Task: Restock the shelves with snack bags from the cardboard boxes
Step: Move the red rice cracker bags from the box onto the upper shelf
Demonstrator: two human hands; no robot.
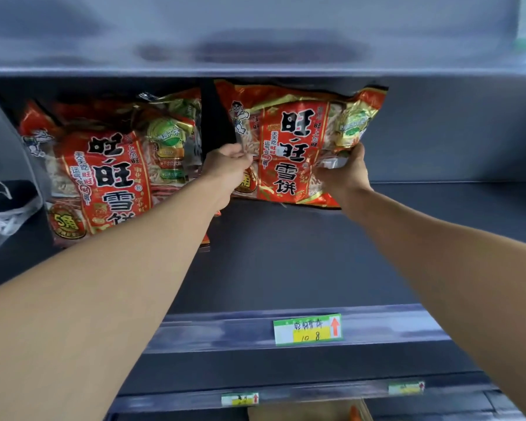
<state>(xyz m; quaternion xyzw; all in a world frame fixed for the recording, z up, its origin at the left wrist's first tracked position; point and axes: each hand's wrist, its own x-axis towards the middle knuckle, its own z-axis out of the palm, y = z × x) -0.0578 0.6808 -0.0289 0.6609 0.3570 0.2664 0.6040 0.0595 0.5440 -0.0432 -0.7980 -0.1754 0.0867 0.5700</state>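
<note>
A large red snack bag (295,141) with black characters stands upright deep on the dark shelf (286,262). My left hand (228,167) grips its lower left edge and my right hand (345,174) grips its lower right corner. To its left, several identical red bags (104,168) lean against each other, nearer the shelf's front. A brown cardboard box (304,413) shows partly at the bottom, under the lower shelves.
The shelf above (255,34) hangs low over the bags. A green and yellow price tag (307,329) sits on the shelf's front rail, with smaller tags (240,399) on the rail below. White plastic (0,208) hangs at the left edge.
</note>
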